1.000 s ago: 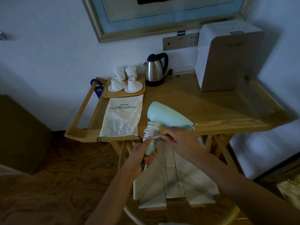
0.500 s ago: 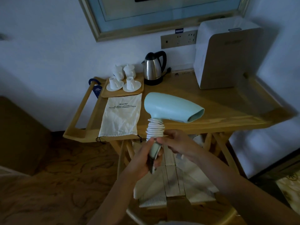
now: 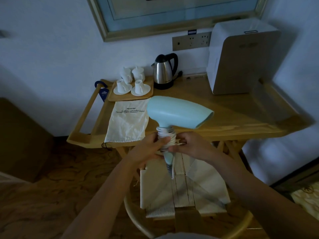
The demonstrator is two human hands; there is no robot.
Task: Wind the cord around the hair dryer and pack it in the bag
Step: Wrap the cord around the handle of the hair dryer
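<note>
Both hands meet on the dryer (image 3: pixel 179 112), held upright above the surface's (image 3: pixel 224 114) near edge, handle down, nozzle pointing right. Left hand (image 3: pixel 148 150) wraps the coiled cord (image 3: pixel 166 137) on the handle; right hand (image 3: pixel 193 145) pinches what looks like the cord's loose end, though dim light blurs it. Lying flat to the left, just beside the dryer, the bag (image 3: pixel 127 123) is nearer the left hand, its drawstring mouth at the near edge.

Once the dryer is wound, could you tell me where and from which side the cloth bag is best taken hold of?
Probably the drawstring hem of the bag, from the near side: it lies flat on the table with that gathered edge at the table's front edge.
</note>
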